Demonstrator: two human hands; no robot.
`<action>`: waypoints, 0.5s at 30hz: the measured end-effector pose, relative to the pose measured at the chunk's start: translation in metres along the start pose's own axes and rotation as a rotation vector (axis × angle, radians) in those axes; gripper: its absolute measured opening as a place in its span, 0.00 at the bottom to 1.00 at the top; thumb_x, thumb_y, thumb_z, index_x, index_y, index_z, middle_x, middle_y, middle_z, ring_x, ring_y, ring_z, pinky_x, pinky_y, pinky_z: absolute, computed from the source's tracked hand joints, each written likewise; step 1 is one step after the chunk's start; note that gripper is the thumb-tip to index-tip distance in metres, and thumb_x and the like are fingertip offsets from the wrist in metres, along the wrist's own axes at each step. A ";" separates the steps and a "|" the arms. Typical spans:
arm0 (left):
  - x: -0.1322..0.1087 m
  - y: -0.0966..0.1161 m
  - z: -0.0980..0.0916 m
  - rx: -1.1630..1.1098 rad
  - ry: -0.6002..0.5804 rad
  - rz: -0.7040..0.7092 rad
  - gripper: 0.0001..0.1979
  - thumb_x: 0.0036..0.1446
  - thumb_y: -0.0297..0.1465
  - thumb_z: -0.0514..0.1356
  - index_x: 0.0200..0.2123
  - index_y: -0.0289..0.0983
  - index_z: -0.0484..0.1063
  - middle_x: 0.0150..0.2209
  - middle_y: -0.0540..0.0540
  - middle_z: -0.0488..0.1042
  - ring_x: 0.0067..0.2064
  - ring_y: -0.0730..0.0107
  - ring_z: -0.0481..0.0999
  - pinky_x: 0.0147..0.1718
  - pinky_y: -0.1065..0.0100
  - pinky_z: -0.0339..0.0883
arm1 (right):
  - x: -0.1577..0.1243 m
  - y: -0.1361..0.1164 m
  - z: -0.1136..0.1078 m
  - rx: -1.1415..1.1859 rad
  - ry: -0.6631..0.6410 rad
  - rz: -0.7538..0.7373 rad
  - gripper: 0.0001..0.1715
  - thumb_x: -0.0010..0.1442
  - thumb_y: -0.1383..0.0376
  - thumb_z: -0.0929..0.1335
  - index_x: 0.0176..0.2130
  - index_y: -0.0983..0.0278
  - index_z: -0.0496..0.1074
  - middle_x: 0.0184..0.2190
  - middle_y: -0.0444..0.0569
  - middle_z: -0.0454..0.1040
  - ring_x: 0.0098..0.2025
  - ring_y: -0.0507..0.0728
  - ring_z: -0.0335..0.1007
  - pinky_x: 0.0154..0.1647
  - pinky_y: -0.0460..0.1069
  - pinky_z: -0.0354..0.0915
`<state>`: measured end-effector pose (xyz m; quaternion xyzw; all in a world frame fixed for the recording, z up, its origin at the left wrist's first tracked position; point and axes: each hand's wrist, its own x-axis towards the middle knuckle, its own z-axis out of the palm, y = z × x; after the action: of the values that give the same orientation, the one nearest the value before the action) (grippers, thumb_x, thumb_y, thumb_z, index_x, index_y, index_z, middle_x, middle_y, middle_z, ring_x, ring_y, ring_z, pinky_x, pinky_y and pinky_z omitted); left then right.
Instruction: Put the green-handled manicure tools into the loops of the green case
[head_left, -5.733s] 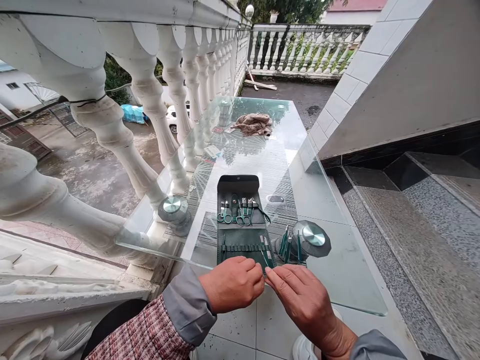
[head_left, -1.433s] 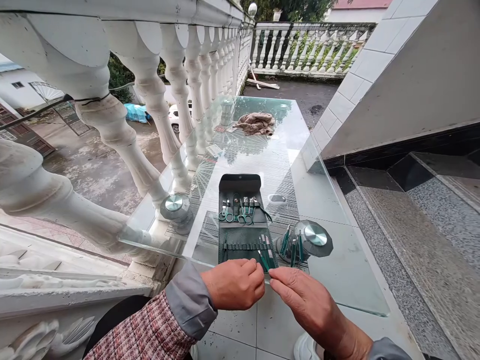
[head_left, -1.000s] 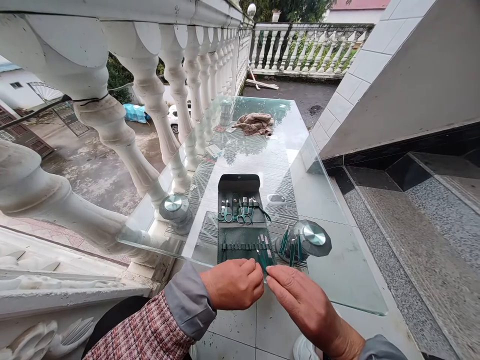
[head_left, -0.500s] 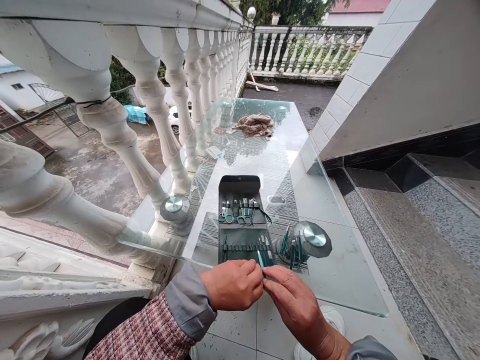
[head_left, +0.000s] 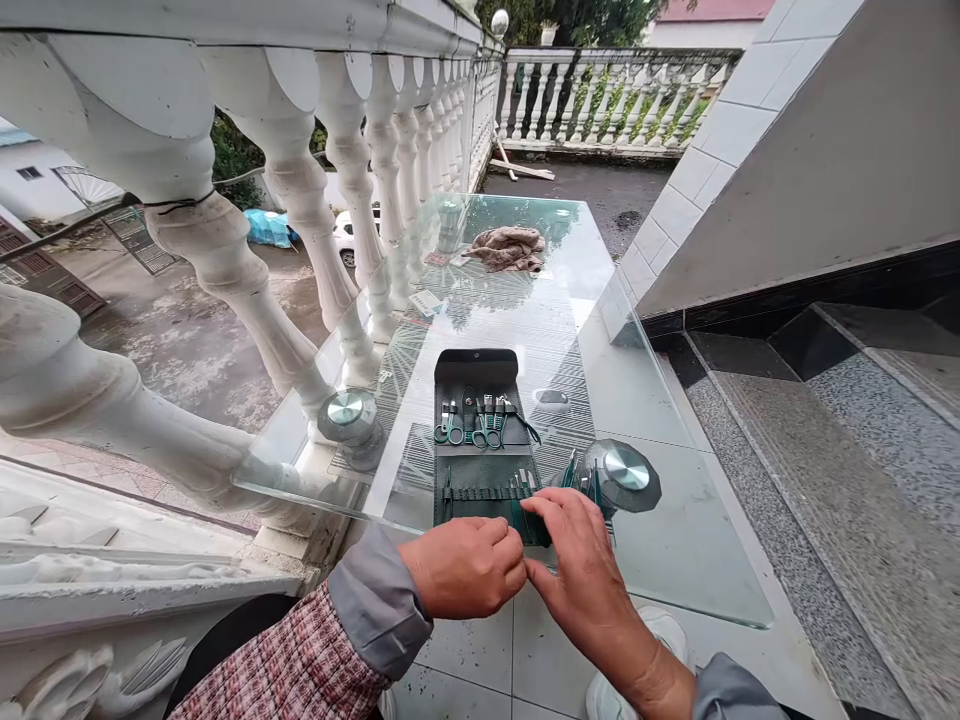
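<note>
My left hand (head_left: 469, 567) is closed in a pinch just below the near edge of a dark green manicure case (head_left: 487, 470). Whatever its fingertips hold is hidden. My right hand (head_left: 581, 565) curves beside it, thumb and index finger apart. The index fingertip is over the case's lower right corner, next to several slim tools (head_left: 525, 482) in loops; the thumb tip is by my left fingers. In the upper half of the case are small scissors (head_left: 487, 430) and nail clippers (head_left: 489, 405). Several green tweezers (head_left: 571, 470) lie right of the case, partly behind my right hand.
The case lies open on a glass table (head_left: 660, 540) with round metal-topped supports (head_left: 628, 468). A crumpled brown cloth (head_left: 506, 248) and a small card (head_left: 426, 303) lie farther back. White balusters (head_left: 232, 270) line the left; stone steps (head_left: 795, 450) rise on the right.
My right hand has moved up and its index finger has lifted away from my left fingertips, opening a gap to the thumb. The green tool seen between my hands no longer shows there.
</note>
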<state>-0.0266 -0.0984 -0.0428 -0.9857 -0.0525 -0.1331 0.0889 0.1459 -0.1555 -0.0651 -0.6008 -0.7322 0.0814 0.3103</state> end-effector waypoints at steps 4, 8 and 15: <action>-0.001 0.001 0.000 0.002 0.003 0.001 0.10 0.58 0.22 0.49 0.27 0.33 0.67 0.28 0.45 0.65 0.29 0.68 0.66 0.25 0.68 0.63 | 0.010 0.000 -0.003 0.025 -0.033 0.040 0.27 0.43 0.75 0.65 0.45 0.60 0.65 0.48 0.52 0.63 0.53 0.63 0.56 0.53 0.60 0.59; -0.002 0.001 0.000 0.011 0.004 0.000 0.09 0.59 0.22 0.49 0.30 0.32 0.68 0.29 0.44 0.66 0.31 0.67 0.67 0.27 0.68 0.64 | 0.014 0.007 -0.004 0.052 -0.054 0.093 0.28 0.40 0.73 0.68 0.44 0.59 0.65 0.49 0.52 0.62 0.54 0.63 0.56 0.53 0.60 0.59; -0.001 0.001 -0.001 0.004 -0.001 -0.034 0.09 0.60 0.23 0.49 0.32 0.31 0.68 0.30 0.44 0.66 0.31 0.67 0.67 0.26 0.68 0.64 | 0.012 0.014 -0.006 0.087 -0.088 0.148 0.29 0.43 0.71 0.69 0.47 0.58 0.65 0.55 0.51 0.59 0.59 0.64 0.51 0.56 0.61 0.57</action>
<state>-0.0273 -0.1001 -0.0419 -0.9845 -0.0696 -0.1342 0.0886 0.1599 -0.1426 -0.0631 -0.6348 -0.6946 0.1622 0.2969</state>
